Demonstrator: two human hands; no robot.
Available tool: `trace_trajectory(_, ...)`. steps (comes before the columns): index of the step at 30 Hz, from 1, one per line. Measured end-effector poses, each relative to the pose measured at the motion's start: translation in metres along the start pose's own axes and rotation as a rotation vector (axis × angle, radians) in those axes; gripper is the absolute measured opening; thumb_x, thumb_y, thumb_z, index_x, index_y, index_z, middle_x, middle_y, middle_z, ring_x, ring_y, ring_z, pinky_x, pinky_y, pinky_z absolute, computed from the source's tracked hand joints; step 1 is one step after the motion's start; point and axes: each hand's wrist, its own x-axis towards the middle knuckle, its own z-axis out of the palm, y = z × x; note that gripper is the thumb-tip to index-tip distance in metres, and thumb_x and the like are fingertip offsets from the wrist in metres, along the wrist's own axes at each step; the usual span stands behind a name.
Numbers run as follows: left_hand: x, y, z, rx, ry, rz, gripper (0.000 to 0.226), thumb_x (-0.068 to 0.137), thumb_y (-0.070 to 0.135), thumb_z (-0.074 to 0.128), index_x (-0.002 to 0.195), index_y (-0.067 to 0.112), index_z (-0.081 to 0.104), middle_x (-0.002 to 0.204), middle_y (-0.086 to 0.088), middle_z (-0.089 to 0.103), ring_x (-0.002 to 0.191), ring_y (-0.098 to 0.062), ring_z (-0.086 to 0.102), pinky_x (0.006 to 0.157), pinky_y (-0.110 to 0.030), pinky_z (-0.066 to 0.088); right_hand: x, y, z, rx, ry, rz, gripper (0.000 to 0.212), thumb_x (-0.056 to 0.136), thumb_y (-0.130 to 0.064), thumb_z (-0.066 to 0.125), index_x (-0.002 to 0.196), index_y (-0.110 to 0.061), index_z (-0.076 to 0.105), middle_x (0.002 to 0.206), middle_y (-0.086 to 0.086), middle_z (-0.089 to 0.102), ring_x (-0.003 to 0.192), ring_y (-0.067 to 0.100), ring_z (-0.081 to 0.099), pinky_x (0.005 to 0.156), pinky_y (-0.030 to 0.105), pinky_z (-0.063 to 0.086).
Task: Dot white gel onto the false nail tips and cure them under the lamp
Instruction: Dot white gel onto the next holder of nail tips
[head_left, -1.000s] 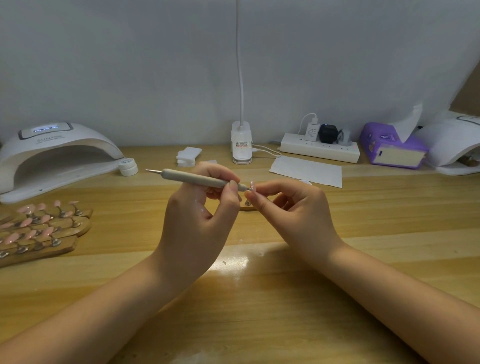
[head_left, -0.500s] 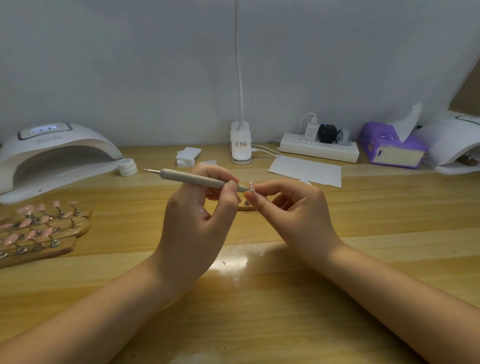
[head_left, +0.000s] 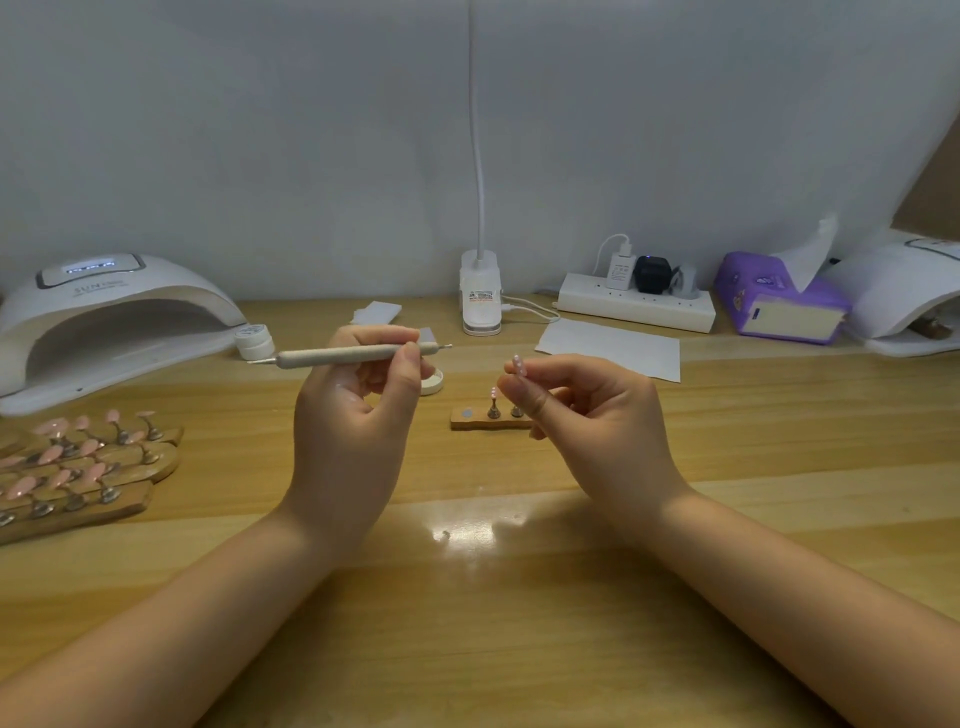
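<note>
While left hand grip pinches dotting tool level | right hand grip pinches nail tip

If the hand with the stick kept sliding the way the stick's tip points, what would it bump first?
Probably the nail tip pinched in the right hand. The left hand's dotting tool points right toward it, though depth is unclear.
</note>
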Motion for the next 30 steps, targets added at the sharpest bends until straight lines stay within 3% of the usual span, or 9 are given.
trace_trajectory(7,-0.002,-0.014,0.0,0.037,-0.014,-0.034,0.012,0.095,0.015,0.058,0.095,0.026,0.061,0.083,0.011,0.071,0.083,-0.002,0.068,0.071,-0.01,0.049,0.001,0.005,-0.002,-0.09,-0.026,0.035,0.012,0.081,-0.025,0.073,0.093,-0.02,0.074,0.08,-0.005,0.073,0.068,0.022,0.065,0.061,0.043,0.057)
trace_trajectory(11,-0.002,-0.024,0.0,0.06,0.005,-0.096,0.008,0.095,0.017,0.058,0.094,0.023,0.061,0.082,0.014,0.07,0.079,-0.001,0.066,0.071,-0.013,0.05,0.004,0.008,0.0,-0.131,-0.023,0.103,0.008,0.083,-0.023,0.074,0.089,-0.018,0.074,0.078,-0.005,0.073,0.07,0.009,0.066,0.064,0.037,0.058)
trace_trajectory(15,-0.001,-0.028,-0.001,0.062,0.023,-0.105,0.007,0.094,0.018,0.058,0.093,0.024,0.061,0.079,0.012,0.07,0.077,-0.002,0.066,0.069,-0.014,0.051,0.016,0.008,0.01,-0.34,-0.072,0.139,0.012,0.082,-0.036,0.073,0.081,-0.025,0.075,0.07,-0.01,0.068,0.064,0.002,0.059,0.064,0.033,0.053)
trace_trajectory(20,0.002,-0.032,-0.003,0.044,0.045,-0.117,0.008,0.095,0.018,0.057,0.094,0.024,0.061,0.081,0.014,0.07,0.08,-0.001,0.066,0.069,-0.01,0.049,0.026,0.013,0.031,-0.711,-0.128,0.061,0.017,0.088,-0.037,0.066,0.083,-0.024,0.076,0.066,-0.015,0.059,0.072,0.01,0.058,0.064,0.033,0.051)
trace_trajectory(25,0.004,-0.037,-0.004,0.024,0.066,-0.131,0.01,0.096,0.016,0.056,0.092,0.024,0.061,0.079,0.015,0.07,0.078,-0.001,0.066,0.069,-0.012,0.05,0.024,0.029,0.04,-0.853,-0.098,0.115,0.025,0.091,-0.041,0.056,0.092,-0.026,0.076,0.085,-0.005,0.072,0.085,0.017,0.061,0.072,0.03,0.045)
trace_trajectory(30,0.004,-0.04,-0.004,0.014,0.059,-0.148,0.011,0.096,0.016,0.057,0.092,0.025,0.061,0.079,0.015,0.07,0.079,-0.002,0.067,0.07,-0.013,0.051,0.023,0.034,0.045,-0.948,-0.135,0.126,0.031,0.095,-0.04,0.05,0.09,-0.022,0.074,0.085,0.0,0.071,0.086,0.022,0.062,0.079,0.035,0.044)
